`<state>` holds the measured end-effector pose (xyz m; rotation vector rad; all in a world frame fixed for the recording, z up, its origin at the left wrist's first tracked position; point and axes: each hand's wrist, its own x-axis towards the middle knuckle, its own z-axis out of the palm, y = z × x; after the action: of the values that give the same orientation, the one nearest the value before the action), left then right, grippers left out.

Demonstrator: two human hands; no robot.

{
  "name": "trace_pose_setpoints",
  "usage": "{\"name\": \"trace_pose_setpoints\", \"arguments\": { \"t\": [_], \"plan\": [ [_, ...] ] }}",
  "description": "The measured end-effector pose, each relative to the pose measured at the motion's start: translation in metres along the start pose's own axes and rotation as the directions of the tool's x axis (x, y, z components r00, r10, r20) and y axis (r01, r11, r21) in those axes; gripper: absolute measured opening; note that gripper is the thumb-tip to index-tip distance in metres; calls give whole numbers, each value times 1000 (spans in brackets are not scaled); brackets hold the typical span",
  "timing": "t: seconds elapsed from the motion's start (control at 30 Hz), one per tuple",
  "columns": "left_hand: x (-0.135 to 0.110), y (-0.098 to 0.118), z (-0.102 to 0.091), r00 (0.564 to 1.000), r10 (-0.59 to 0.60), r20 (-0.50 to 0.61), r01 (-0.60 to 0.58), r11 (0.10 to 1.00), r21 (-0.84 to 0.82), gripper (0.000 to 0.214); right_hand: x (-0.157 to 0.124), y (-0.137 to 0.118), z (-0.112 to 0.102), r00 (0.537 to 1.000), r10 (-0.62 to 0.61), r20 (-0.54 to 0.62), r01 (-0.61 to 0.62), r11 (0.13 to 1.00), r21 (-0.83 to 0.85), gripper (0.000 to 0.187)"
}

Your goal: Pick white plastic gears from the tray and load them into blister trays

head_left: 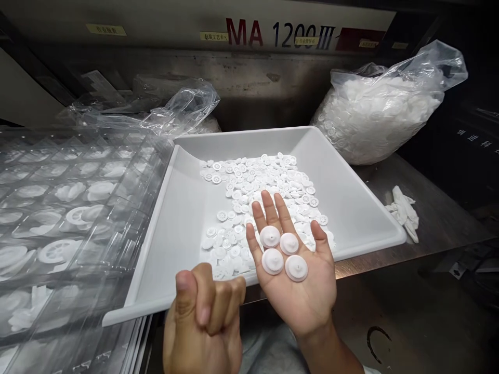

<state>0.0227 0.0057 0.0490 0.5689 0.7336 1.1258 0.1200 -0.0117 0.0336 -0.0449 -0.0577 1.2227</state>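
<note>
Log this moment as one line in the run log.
left hand: closed fist | right hand: open, palm up, holding four white discs | tray: loose discs beneath

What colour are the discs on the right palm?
White, in the head view: four plastic discs on the right hand.

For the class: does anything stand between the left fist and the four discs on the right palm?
Nothing visible does: the left hand is curled beside the open right hand, and the four white plastic discs lie uncovered on it.
</note>
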Motion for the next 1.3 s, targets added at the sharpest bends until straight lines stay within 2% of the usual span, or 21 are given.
{"name": "trace_pose_setpoints", "arguments": {
  "t": [0.17,0.3,0.43,0.63,0.77,0.87,0.97,1.03,1.1,1.17,1.23,1.3],
  "plan": [
    [3,4,7,996,-5,-86,13,995,96,11,-4,0,-1,1000,-6,2,6,999,53,61],
    [6,6,7,989,-119,-92,121,992,20,29,-5,-2,2,1000,1,3,-1,996,84,59],
    [5,14,-2,985,-156,-78,157,987,17,32,-1,-6,6,999,-4,-45,7,997,75,59],
    [7,16,-18,993,-76,-91,80,996,34,29,6,-12,4,976,-28,-214,-3,990,-139,59],
    [12,7,-26,991,-64,-116,57,997,-59,24,14,-12,4,977,28,-209,-85,960,-268,54],
    [19,6,-21,985,-105,-135,81,982,-172,19,25,-7,7,982,70,-173,-137,898,-419,54],
    [28,10,-4,986,-123,-114,88,959,-271,24,35,6,10,992,66,-107,-118,786,-606,58],
    [34,9,10,992,-113,-62,89,947,-308,30,40,16,11,998,42,-46,-62,665,-744,58],
    [40,3,20,993,-119,-6,110,939,-325,37,43,22,12,999,39,36,13,480,-877,51],
    [43,-8,25,989,-146,33,149,932,-330,41,46,22,14,988,79,133,109,247,-963,36],
    [45,-20,24,983,-175,50,182,926,-331,48,48,18,18,967,134,217,215,23,-976,23],
    [45,-29,22,978,-204,42,206,918,-340,51,50,10,21,947,161,279,303,-152,-941,20]
  ]
}}
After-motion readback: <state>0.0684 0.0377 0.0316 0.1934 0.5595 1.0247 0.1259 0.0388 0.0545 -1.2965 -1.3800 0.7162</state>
